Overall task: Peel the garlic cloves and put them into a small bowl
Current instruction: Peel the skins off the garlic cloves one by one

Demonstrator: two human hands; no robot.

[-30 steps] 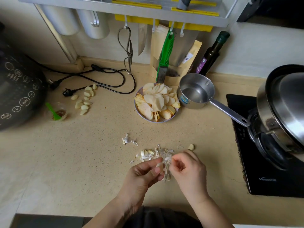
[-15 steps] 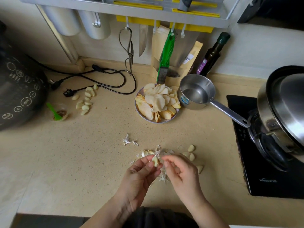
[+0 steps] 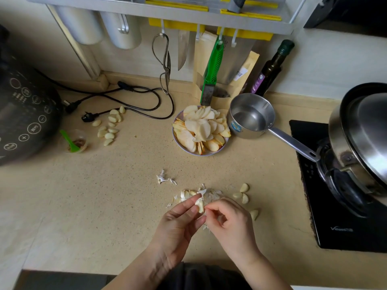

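Observation:
My left hand pinches a pale garlic clove between thumb and fingers above the counter. My right hand is beside it, fingers curled, pinching at the clove's skin. Behind the hands lies a heap of papery skins with unpeeled cloves. Three peeled cloves lie to the right of the heap, and one more clove is next to my right hand. Several peeled cloves sit far left near the plug. A small clear bowl with a green spoon stands by the cooker.
A plate of apple slices and a steel saucepan stand behind the work area. A black induction hob with a lidded pot fills the right. A dark cooker, cables, hanging scissors and knives line the back.
Both hands have drawn slightly back toward me, uncovering peeled cloves on the counter to the right. The clove between my fingers now shows more bare flesh.

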